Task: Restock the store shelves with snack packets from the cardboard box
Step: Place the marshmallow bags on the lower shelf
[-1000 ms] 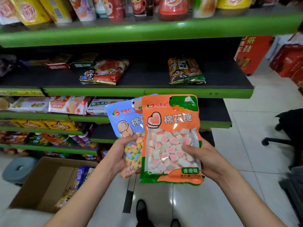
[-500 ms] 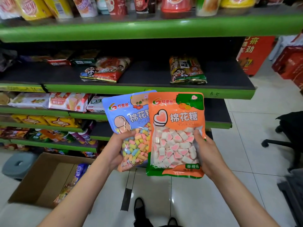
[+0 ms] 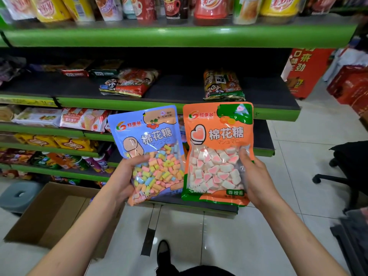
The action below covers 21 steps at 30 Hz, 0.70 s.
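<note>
The left hand [image 3: 121, 180] grips a blue marshmallow packet [image 3: 147, 140], the right hand [image 3: 256, 180] an orange marshmallow packet [image 3: 217, 136], side by side.

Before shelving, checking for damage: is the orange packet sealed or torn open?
Sealed, apparently: the orange packet has an intact top edge and marshmallows stay inside.

Both forearms are bare to the frame's edge, with no sleeves, watch or rings showing on the left hand [image 3: 121, 182] or right hand [image 3: 256, 182], and a dark shoe [image 3: 163, 253] shows below dark clothing.
</note>
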Tool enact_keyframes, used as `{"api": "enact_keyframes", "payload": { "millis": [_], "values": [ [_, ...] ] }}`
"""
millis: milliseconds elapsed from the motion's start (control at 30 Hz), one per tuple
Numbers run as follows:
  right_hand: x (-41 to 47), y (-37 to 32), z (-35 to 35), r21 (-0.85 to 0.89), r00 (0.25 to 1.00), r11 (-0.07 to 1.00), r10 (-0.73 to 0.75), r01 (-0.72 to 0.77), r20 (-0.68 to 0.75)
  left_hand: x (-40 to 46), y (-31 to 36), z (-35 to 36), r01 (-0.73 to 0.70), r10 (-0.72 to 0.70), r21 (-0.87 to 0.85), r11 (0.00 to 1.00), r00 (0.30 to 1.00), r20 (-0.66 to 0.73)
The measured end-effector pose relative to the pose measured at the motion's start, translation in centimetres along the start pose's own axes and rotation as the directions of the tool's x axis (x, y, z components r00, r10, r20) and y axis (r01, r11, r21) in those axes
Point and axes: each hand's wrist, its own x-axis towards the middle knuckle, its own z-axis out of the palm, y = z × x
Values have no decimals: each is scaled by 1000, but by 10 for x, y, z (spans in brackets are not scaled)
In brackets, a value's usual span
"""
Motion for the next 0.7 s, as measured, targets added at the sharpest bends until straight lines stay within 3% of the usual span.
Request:
{"api": "enact_keyframes", "payload": {
  "millis": [433,567,633,667,700],
  "values": [
    [-1,-1,4,-7,999,999,-39,39,27,-14,2,-14,-9,9,-25,1000,1000,-25],
    [-1,-7,8,145,999,989,-21,15,45,-12,3,-15,-16,16,-26,1000,1000,9],
    [4,-5,9,316,988,941,88,-124,128,-11,3,-16,-26,27,-23,999,999,24],
    [4,-5,13,397,952,882,153,-252,264,-10,2,-16,-31,32,-24,999,999,26],
    [3,-5,19,453,867,800,159,-393,473,-11,1,-16,-31,32,-28,999,999,32]
  ]
}}
